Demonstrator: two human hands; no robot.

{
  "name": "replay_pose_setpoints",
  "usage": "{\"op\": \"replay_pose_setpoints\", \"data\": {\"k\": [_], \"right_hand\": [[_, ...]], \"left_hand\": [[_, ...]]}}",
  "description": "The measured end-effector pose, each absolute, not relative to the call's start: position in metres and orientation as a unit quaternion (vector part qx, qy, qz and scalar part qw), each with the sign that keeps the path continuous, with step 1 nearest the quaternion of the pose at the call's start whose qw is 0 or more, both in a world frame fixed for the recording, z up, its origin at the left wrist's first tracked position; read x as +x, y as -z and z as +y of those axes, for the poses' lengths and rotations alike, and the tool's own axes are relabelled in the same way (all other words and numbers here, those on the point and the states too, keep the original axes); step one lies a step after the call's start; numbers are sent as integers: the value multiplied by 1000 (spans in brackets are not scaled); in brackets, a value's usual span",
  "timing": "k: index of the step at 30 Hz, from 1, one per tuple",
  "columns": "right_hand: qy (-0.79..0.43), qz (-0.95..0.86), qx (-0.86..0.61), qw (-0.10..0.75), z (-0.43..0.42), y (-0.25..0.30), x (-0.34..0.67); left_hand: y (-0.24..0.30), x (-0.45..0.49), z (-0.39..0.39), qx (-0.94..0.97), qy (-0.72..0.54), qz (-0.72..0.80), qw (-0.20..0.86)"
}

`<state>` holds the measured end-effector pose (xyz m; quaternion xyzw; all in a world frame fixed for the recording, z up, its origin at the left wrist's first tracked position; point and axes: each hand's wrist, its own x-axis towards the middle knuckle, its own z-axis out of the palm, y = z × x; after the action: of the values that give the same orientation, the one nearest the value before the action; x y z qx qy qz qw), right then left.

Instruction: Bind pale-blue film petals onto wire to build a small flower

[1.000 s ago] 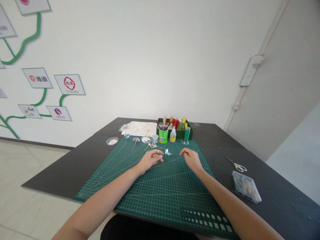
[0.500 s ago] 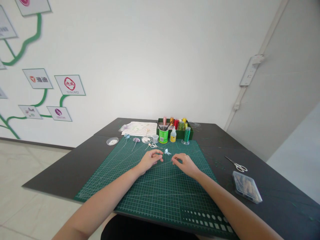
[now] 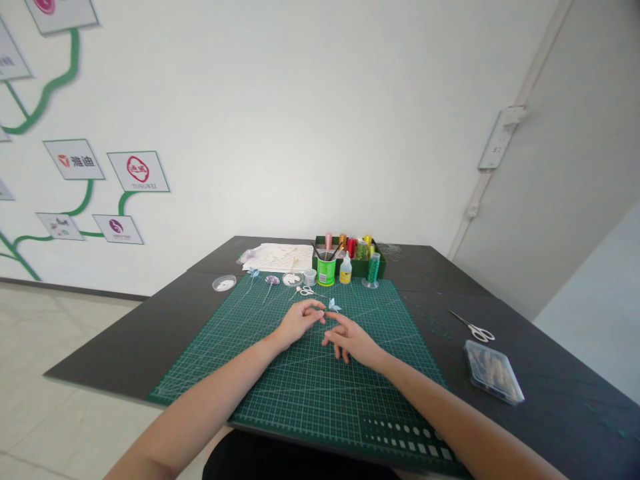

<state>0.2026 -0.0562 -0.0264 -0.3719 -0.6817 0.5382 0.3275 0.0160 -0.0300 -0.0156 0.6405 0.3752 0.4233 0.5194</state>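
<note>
My left hand [image 3: 301, 321] is closed in a pinch at the base of a small pale blue flower [image 3: 335, 305], whose petals stick out to the right of my fingertips. Its stem is mostly hidden by the fingers. Close beside it, my right hand [image 3: 351, 341] has the index finger stretched out to the left hand's fingertips, just below the flower. The other right fingers are loosely bent and apart, with nothing visible in them. Both hands are over the green cutting mat [image 3: 280, 387].
Beyond my hands are small scissors [image 3: 307, 291], a purple flower [image 3: 273, 280], another blue flower [image 3: 253, 273], a green can [image 3: 327, 272] with brushes, a glue bottle [image 3: 345, 269] and a box of thread spools [image 3: 383, 267]. At right lie scissors [image 3: 481, 333] and a clear plastic case [image 3: 494, 372].
My right hand has moved left to the left hand, its index finger now extended and its other fingers spread. The left hand keeps its pinch by the blue flower.
</note>
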Motion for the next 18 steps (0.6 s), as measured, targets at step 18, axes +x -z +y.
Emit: {"op": "replay_pose_setpoints", "data": {"k": [18], "right_hand": [[-241,-825,-413,300,-63,22,208]], "left_hand": [[22,13,-24,665,-405,432,456]]}}
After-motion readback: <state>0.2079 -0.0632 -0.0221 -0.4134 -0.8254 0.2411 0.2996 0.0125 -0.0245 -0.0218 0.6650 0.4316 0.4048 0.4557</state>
